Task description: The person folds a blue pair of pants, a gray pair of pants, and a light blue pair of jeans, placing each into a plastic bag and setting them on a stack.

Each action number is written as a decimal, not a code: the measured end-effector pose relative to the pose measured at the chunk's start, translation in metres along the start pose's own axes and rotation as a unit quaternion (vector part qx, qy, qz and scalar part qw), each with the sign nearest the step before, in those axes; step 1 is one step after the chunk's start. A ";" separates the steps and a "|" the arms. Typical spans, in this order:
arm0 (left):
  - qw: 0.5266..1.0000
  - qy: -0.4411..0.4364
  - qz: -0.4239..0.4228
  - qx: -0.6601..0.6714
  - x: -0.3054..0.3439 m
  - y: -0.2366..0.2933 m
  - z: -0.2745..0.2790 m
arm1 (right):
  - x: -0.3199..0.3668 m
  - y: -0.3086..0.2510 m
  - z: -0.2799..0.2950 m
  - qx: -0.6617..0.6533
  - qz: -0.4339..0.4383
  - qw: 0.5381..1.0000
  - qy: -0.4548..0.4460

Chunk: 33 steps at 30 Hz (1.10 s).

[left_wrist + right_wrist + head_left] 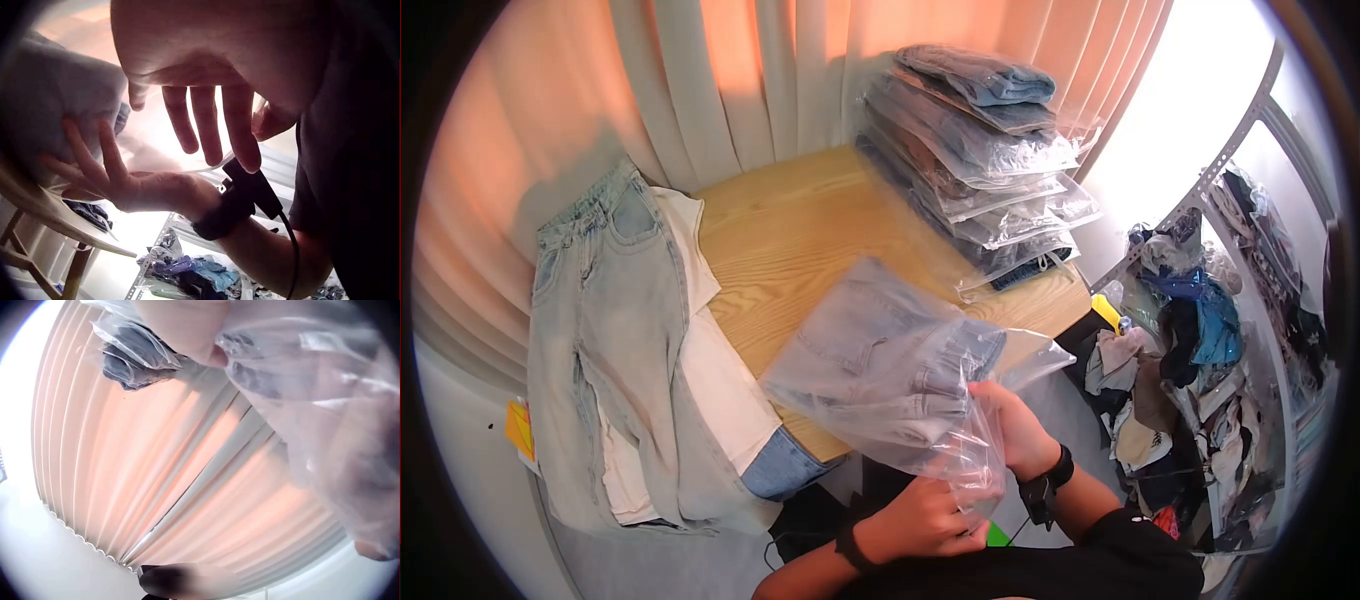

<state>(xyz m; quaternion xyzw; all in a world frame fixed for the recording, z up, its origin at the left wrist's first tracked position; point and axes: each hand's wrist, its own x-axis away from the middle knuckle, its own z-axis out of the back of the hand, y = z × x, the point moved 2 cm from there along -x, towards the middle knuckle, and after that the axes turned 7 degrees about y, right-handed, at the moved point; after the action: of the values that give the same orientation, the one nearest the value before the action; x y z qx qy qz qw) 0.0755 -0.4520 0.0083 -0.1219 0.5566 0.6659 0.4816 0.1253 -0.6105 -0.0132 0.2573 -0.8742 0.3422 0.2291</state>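
A clear plastic bag (880,415) holds folded light-blue jeans (850,330) and lies partly over the table's near edge. My right hand (1015,435) grips the bag at its near right side, thumb on top. In the left wrist view, the spread fingers of that right hand (100,169) support the bagged jeans from below. My left hand (925,515) is at the bag's near end, with loose plastic draped over its fingers. Seen up close in the left wrist view, the left hand (212,94) has its fingers hanging fairly straight and apart.
Bagged, folded jeans (980,150) are stacked at the back right of the wooden table (780,215). Pale jeans (635,290) lie spread on the left over white fabric (730,400). A metal rack (1200,185) and a heap of bagged clothes (1170,350) stand at right; curtains (730,80) hang behind.
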 end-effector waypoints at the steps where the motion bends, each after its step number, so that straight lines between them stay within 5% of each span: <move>1: 1.000 0.000 0.000 -0.001 0.000 0.001 0.000 | 0.002 -0.002 -0.004 0.000 0.000 1.000 -0.001; 7: 0.999 -0.029 0.017 -0.034 0.005 -0.001 -0.017 | -0.004 -0.011 -0.021 -0.051 0.009 0.999 0.007; 12: 0.996 -0.051 0.004 -0.078 -0.003 -0.002 -0.027 | -0.017 -0.023 -0.012 0.106 0.018 0.984 0.141; 17: 0.993 -0.046 0.049 -0.100 -0.003 -0.023 -0.010 | -0.009 -0.051 -0.024 0.223 0.202 0.947 0.115; 19: 0.981 0.007 0.078 -0.176 0.000 -0.039 0.000 | 0.011 -0.071 -0.049 0.387 0.350 0.848 0.088; 20: 0.981 0.007 0.078 -0.177 0.002 -0.049 0.002 | 0.019 -0.080 -0.057 0.387 0.351 0.848 0.087; 22: 0.955 0.021 0.186 -0.230 0.008 -0.069 0.008 | 0.038 -0.105 -0.071 0.472 0.411 0.774 0.094; 24: 0.947 0.048 0.198 -0.247 0.003 -0.078 0.017 | 0.051 -0.139 -0.088 0.379 0.431 0.810 0.122; 25: 0.943 0.060 0.222 -0.242 0.002 -0.082 0.021 | 0.050 -0.165 -0.084 0.491 0.601 0.629 0.047; 26: 0.937 0.072 0.246 -0.238 0.001 -0.087 0.024 | 0.046 -0.188 -0.076 0.563 0.723 0.399 -0.031; 28: 0.939 0.102 0.233 -0.233 0.002 -0.094 0.024 | 0.025 -0.245 -0.072 0.373 0.654 0.657 -0.037; 30: 0.941 0.124 0.204 -0.242 0.002 -0.094 0.026 | 0.016 -0.275 -0.103 0.414 0.714 0.546 -0.145; 32: 0.940 0.123 0.209 -0.239 0.000 -0.092 0.027 | 0.009 -0.311 -0.127 0.183 0.648 0.739 -0.014; 33: 0.940 0.126 0.213 -0.234 -0.001 -0.091 0.028 | -0.002 -0.340 -0.128 0.181 0.648 0.740 -0.016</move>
<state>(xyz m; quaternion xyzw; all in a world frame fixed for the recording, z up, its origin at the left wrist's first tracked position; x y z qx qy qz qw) 0.1571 -0.4366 -0.0378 -0.1926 0.4542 0.8435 0.2124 0.3619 -0.7333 0.2334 -0.3294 -0.7552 0.5554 -0.1127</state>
